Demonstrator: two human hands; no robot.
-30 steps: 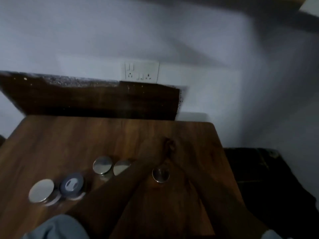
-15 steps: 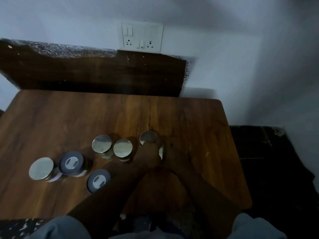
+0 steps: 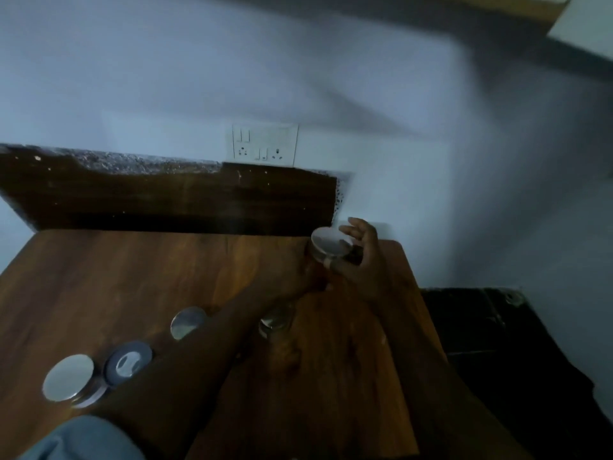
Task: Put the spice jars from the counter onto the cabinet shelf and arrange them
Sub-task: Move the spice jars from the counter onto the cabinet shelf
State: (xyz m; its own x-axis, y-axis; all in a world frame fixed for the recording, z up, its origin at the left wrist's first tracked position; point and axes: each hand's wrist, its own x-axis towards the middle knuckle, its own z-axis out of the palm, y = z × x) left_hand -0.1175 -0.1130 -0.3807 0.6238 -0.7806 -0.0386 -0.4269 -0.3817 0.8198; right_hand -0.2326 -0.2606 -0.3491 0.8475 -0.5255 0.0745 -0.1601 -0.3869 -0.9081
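My right hand (image 3: 363,260) holds a silver-lidded spice jar (image 3: 330,244) tilted above the far right part of the wooden counter (image 3: 116,277), thumb under the lid and fingers behind it. My left hand (image 3: 306,277) sits just below and left of that jar; in the dark I cannot make out its fingers. On the counter stand a small jar (image 3: 275,322) beside my left forearm, a silver-lidded jar (image 3: 187,322), a grey-lidded jar (image 3: 127,361) and a larger silver-lidded jar (image 3: 68,381) at the left.
A dark wooden backboard (image 3: 166,200) runs along the counter's far edge under a white socket plate (image 3: 263,145). A wooden edge (image 3: 497,5) shows at the top right. Dark floor and a black object (image 3: 481,313) lie right of the counter.
The jar that both hands closed around half a second ago has come up off the counter and moved toward the far right. The view has tilted upward.
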